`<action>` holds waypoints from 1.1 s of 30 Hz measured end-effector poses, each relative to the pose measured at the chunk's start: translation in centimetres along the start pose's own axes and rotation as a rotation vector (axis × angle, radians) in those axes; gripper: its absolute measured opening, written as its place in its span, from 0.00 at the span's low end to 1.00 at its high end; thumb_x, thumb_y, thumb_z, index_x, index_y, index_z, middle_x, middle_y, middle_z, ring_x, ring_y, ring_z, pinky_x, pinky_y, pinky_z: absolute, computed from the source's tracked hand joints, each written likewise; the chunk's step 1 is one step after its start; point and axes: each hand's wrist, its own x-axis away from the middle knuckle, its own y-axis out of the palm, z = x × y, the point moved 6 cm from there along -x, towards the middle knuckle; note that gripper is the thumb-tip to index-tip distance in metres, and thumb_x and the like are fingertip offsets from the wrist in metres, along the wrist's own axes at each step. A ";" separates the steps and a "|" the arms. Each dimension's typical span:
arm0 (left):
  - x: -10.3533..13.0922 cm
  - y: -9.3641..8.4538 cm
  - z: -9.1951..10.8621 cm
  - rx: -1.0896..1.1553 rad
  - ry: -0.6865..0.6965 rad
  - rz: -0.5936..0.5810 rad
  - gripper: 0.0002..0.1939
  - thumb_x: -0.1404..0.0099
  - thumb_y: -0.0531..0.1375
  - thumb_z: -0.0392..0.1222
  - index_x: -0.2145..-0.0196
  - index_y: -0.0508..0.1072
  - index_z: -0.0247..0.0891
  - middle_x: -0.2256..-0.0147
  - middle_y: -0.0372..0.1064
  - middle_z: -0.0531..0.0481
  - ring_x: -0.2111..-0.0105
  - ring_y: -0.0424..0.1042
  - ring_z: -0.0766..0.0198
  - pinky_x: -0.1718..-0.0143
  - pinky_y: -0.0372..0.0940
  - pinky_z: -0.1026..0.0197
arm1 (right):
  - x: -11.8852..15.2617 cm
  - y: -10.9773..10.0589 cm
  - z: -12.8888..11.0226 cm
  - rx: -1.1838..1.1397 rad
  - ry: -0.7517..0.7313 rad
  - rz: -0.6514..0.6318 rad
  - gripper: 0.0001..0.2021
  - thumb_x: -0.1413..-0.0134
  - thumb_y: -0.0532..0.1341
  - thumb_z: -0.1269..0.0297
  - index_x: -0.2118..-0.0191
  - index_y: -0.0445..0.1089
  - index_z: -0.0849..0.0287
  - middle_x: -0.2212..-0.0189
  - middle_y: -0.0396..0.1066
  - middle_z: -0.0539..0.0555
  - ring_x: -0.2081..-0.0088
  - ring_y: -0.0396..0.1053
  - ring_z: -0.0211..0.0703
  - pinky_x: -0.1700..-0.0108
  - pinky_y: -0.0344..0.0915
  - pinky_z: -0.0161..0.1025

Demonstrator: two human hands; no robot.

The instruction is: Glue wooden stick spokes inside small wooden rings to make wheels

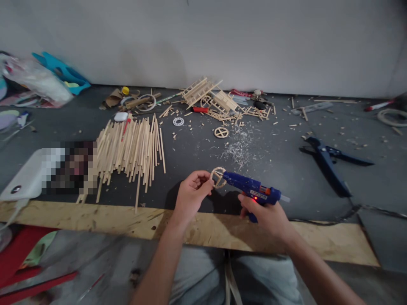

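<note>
Between the thumb and fingers of my left hand (194, 189) is a small wooden wheel (218, 183) with spokes, held up above the dark tabletop. My right hand (265, 214) grips a blue hot glue gun (246, 183) by its handle. The gun's nozzle points left and meets the wheel at its rim or inside it; exact contact is hard to make out. A red light glows on the gun, and a clear glue stick (285, 198) sticks out of its back. Another wooden wheel (221, 132) lies flat farther back on the table.
Many thin wooden sticks (130, 148) lie left, beside a white power bank (27, 173). Wooden cart models (203, 91) stand at the back among scraps. Dark-handled cutters (330, 163) rest right, near the gun's black cord (327, 222). White shavings (240, 146) lie mid-table.
</note>
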 end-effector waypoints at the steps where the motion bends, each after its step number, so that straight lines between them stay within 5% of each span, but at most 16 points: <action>1: 0.0 0.0 0.0 0.002 0.003 -0.002 0.07 0.46 0.63 0.40 0.69 0.72 0.36 0.74 0.69 0.54 0.78 0.65 0.72 0.76 0.62 0.68 | 0.0 0.0 -0.1 -0.001 -0.003 0.004 0.17 0.49 0.57 0.54 0.82 0.65 0.61 0.83 0.67 0.52 0.79 0.62 0.36 0.75 0.58 0.33; 33: -0.1 -0.1 0.0 0.081 0.029 0.036 0.09 0.46 0.63 0.38 0.67 0.69 0.37 0.76 0.68 0.55 0.78 0.66 0.71 0.77 0.62 0.68 | 0.3 -0.1 1.1 -0.059 0.021 -0.044 0.15 0.52 0.61 0.52 0.77 0.67 0.60 0.84 0.68 0.50 0.78 0.64 0.38 0.75 0.60 0.35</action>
